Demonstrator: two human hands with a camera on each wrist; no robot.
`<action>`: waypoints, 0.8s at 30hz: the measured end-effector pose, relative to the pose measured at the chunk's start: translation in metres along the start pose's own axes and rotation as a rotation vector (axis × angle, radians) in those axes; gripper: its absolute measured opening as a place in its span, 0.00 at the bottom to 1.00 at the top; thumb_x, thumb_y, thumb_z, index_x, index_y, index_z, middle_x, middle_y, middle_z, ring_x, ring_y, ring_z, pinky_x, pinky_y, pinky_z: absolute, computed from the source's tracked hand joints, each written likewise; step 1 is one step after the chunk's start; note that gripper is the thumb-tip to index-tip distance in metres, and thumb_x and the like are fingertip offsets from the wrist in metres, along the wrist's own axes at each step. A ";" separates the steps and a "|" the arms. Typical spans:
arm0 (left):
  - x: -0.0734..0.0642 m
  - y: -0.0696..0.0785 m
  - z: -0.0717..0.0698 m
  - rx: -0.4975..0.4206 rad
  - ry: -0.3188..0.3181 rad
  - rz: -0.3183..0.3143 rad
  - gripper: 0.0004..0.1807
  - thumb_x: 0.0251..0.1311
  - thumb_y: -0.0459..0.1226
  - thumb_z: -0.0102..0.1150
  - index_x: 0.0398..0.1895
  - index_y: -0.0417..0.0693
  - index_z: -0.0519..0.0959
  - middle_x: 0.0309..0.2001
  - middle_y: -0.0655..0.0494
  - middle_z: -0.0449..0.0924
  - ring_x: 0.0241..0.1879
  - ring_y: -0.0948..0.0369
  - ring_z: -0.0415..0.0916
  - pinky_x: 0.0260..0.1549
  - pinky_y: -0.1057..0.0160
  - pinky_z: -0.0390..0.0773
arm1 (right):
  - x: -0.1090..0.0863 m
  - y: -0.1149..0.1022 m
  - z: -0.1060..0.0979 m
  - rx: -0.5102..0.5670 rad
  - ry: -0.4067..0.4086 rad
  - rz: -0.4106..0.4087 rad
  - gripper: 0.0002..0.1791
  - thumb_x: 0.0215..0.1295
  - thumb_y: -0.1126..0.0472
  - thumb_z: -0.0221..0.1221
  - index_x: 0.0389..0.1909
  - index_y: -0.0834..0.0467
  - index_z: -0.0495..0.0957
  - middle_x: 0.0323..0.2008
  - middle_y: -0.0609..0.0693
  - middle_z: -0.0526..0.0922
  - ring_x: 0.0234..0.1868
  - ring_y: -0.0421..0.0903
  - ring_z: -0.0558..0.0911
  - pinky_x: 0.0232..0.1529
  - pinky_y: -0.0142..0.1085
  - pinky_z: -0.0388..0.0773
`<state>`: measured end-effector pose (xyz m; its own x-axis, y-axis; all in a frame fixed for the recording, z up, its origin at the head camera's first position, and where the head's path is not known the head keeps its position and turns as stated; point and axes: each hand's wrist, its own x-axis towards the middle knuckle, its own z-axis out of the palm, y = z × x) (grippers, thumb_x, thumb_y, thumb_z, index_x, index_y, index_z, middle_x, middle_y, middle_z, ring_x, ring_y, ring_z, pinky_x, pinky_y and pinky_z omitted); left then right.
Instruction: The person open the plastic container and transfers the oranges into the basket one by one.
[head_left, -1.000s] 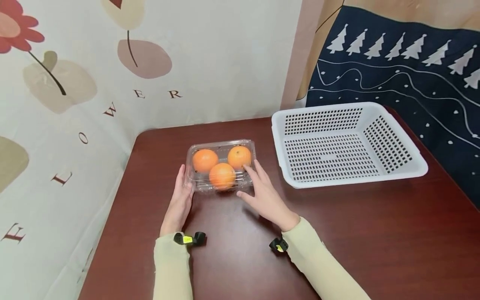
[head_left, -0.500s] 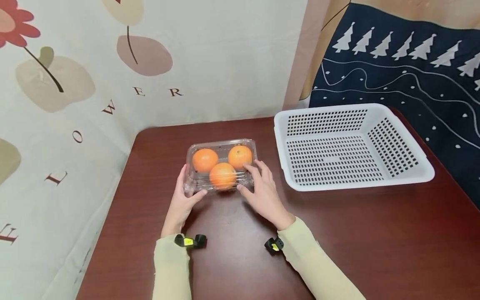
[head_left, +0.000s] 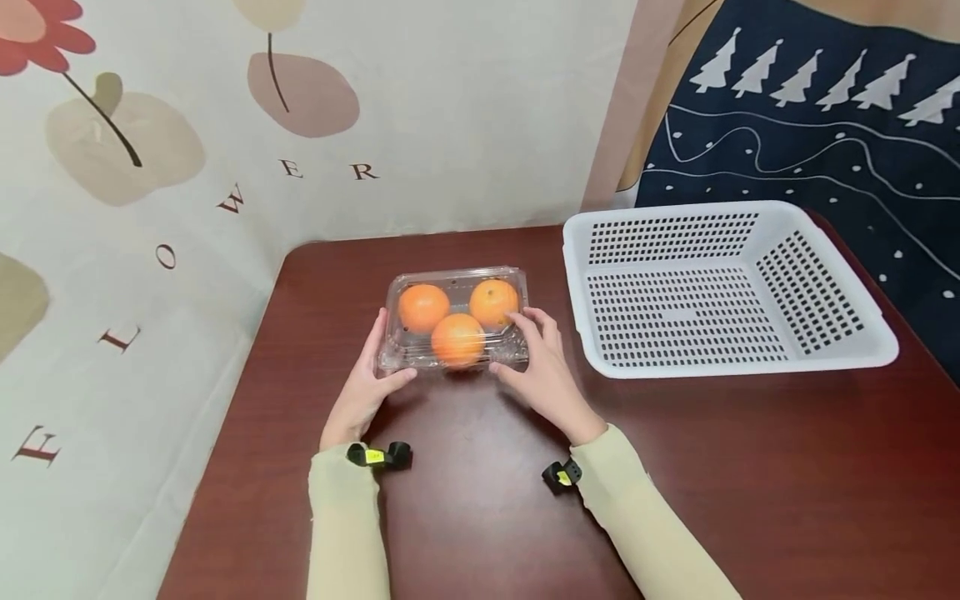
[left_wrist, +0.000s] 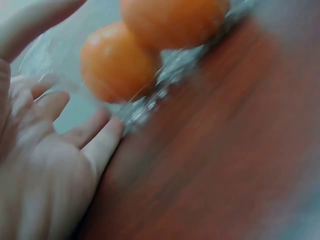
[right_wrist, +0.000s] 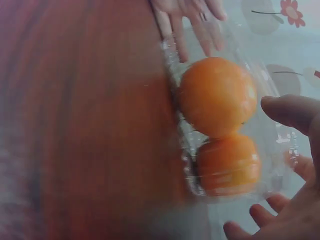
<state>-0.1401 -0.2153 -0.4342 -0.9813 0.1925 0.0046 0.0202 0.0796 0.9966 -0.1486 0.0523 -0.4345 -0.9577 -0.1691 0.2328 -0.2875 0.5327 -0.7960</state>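
A clear plastic clamshell box (head_left: 405, 346) with several ridges sits on the table, its lid down over three oranges (head_left: 457, 340). My left hand (head_left: 358, 396) rests against its left end, fingers fairly straight along the side and thumb stretched toward the front edge. Across from it, my right hand (head_left: 547, 379) grips the right end, bent fingers over the edge and thumb at the front. In the blurred left wrist view, the fingers (left_wrist: 102, 145) touch the plastic. The right wrist view shows two oranges (right_wrist: 217, 95) through the lid, the right thumb close beside them.
A white perforated basket (head_left: 600, 358) stands to the right of the box, a short gap from it. The dark red-brown table (head_left: 480, 500) ends at a flower-printed curtain (head_left: 465, 117) behind and a navy tree-printed cloth (head_left: 810, 142) at the right.
My left thumb has swung out to the box's front edge. The right fingers have closed in around the right end. The view has shifted slightly; the box keeps its place beside the basket.
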 end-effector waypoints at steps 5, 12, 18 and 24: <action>0.004 -0.002 -0.005 -0.101 -0.049 0.009 0.49 0.53 0.25 0.55 0.70 0.60 0.37 0.69 0.69 0.32 0.66 0.69 0.31 0.63 0.54 0.41 | 0.002 0.003 0.004 0.093 -0.014 -0.005 0.35 0.50 0.55 0.62 0.60 0.45 0.60 0.68 0.39 0.36 0.67 0.42 0.44 0.57 0.52 0.57; 0.003 0.000 -0.002 -0.077 -0.013 0.009 0.50 0.52 0.27 0.58 0.70 0.62 0.39 0.69 0.69 0.35 0.66 0.70 0.32 0.62 0.54 0.39 | 0.004 0.006 0.010 0.161 -0.030 0.000 0.42 0.49 0.57 0.62 0.65 0.44 0.53 0.69 0.43 0.41 0.66 0.40 0.48 0.58 0.50 0.57; 0.007 0.005 -0.004 -0.005 0.027 0.012 0.51 0.50 0.30 0.61 0.70 0.62 0.40 0.69 0.71 0.36 0.66 0.72 0.32 0.62 0.54 0.38 | 0.009 0.010 0.010 0.266 -0.014 -0.020 0.42 0.50 0.57 0.63 0.66 0.45 0.53 0.68 0.42 0.43 0.66 0.38 0.47 0.60 0.50 0.53; 0.008 0.006 -0.001 0.065 0.047 0.018 0.53 0.48 0.31 0.63 0.70 0.63 0.40 0.69 0.70 0.36 0.66 0.70 0.32 0.62 0.50 0.40 | 0.008 0.014 0.014 0.432 -0.004 0.062 0.45 0.50 0.55 0.64 0.67 0.40 0.50 0.69 0.40 0.42 0.66 0.36 0.46 0.63 0.45 0.48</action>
<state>-0.1480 -0.2147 -0.4283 -0.9885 0.1488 0.0277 0.0488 0.1397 0.9890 -0.1605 0.0468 -0.4519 -0.9727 -0.1516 0.1756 -0.1978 0.1464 -0.9692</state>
